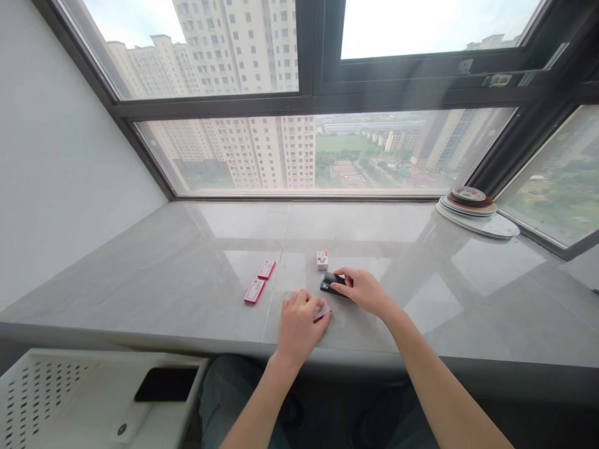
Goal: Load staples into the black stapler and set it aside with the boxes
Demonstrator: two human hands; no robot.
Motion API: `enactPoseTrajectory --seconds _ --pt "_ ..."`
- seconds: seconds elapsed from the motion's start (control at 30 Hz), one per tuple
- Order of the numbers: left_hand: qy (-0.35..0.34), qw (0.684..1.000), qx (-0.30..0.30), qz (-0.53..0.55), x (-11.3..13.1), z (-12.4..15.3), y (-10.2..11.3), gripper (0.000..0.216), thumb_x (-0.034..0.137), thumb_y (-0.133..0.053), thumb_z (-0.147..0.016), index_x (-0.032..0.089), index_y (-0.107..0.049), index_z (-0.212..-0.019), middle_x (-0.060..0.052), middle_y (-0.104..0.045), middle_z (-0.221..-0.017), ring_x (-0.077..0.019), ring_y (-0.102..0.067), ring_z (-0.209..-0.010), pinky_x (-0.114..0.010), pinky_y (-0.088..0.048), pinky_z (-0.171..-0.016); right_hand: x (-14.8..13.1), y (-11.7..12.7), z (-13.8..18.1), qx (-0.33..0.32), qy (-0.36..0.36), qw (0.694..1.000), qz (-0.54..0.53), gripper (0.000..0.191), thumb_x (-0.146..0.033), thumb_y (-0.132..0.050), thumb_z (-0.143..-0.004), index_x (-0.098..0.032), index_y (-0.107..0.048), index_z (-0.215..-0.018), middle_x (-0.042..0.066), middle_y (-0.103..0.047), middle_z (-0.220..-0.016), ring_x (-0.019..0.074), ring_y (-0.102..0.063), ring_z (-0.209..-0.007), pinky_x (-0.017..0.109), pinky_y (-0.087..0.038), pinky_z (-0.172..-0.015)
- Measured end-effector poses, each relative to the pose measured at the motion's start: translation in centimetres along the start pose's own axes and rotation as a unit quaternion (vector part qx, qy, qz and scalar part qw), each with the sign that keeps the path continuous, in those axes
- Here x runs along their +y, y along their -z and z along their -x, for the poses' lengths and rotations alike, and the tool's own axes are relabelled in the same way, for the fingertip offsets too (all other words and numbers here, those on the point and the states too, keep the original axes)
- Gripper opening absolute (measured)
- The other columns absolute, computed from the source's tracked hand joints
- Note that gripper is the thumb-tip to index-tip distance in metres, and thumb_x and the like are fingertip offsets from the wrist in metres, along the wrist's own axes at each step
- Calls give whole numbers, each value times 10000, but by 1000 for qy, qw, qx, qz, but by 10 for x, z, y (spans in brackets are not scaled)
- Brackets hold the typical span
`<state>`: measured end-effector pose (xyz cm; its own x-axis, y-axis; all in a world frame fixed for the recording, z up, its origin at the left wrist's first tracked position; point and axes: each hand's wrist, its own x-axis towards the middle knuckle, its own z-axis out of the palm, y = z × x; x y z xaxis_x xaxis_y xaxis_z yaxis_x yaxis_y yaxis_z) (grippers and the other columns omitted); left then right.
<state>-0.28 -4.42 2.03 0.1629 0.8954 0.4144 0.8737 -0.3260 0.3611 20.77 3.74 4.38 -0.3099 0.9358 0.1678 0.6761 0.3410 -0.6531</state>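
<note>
A grey ledge [365,337] runs beneath the window [276,106], its glossy top reflecting daylight. At its far right corner sits a stack of plates [470,212], well apart from the hands. To the left of the hands lie two red-and-white packs, the near pack [254,291] and the far pack [266,269], close together and set slantwise. A small white box [322,260] stands just beyond the stapler [327,282], the nearest thing in its way on the window side. Below the ledge at left is a white plastic object [112,362] with rows of slots.

The right hand [362,290] is closed narrowly over the stapler's right end, thumb on the near side and fingers on the far side; the stapler's left end shows. The left hand [302,318], fingers curled, holds a pale, red-edged piece [321,310] between thumb and fingers, mostly covered, near the ledge's front edge.
</note>
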Motion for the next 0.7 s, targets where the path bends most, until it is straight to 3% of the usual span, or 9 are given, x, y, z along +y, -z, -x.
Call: enactPoseTrajectory --seconds 0.17,0.23,0.37,0.43,0.53,0.7 --pt "106 984 108 -89 -70 -5 26 146 324 -737 -842 254 -649 -936 -117 -575 -1236 -372 -507 -1184 -529 -441 -962 5 4 7 15 -19 1000 5 330 -497 -624 -903 -261 -733 -1107 -54 -505 -628 133 -511 -600 252 -311 -578" --pt "106 983 121 -84 -97 -10 33 158 328 -733 -837 245 -620 -909 -123 -527 -1365 -386 -457 -1291 -548 -430 -1021 5 3 8 18 -23 1000 5 323 -497 -622 -903 -271 -732 -1107 -55 -498 -635 133 -514 -602 252 -313 -579" --pt "53 995 86 -15 -132 -21 32 177 322 -701 -854 230 -561 -913 -106 -457 -1502 -334 -339 -1467 -505 -361 -1169 1 2 9 23 -33 999 5 311 -489 -622 -893 -270 -742 -1079 -50 -494 -633 135 -507 -594 254 -312 -572" --pt "53 996 61 24 -138 -26 28 213 337 -671 -880 228 -556 -1022 -106 -441 -1532 -306 -313 -1502 -474 -368 -1177 -2 4 9 23 -40 999 2 324 -481 -625 -884 -260 -748 -1087 -44 -499 -629 137 -505 -590 254 -309 -563" --pt "79 995 26 59 -136 -31 18 435 367 -630 -923 247 -472 -1311 -113 -427 -1559 -284 -372 -1484 -447 -433 -1123 -4 11 11 10 -44 999 -7 359 -484 -622 -876 -233 -769 -1086 -37 -489 -607 137 -481 -576 253 -293 -543" --pt "66 996 24 56 -104 -42 -7 689 350 -581 -968 242 -249 -1561 -146 -398 -1589 -289 -341 -1504 -483 -369 -1183 1 19 22 -32 -77 995 -56 437 -575 -596 -875 -206 -811 -965 -45 -389 -552 113 -360 -532 246 -229 -502"
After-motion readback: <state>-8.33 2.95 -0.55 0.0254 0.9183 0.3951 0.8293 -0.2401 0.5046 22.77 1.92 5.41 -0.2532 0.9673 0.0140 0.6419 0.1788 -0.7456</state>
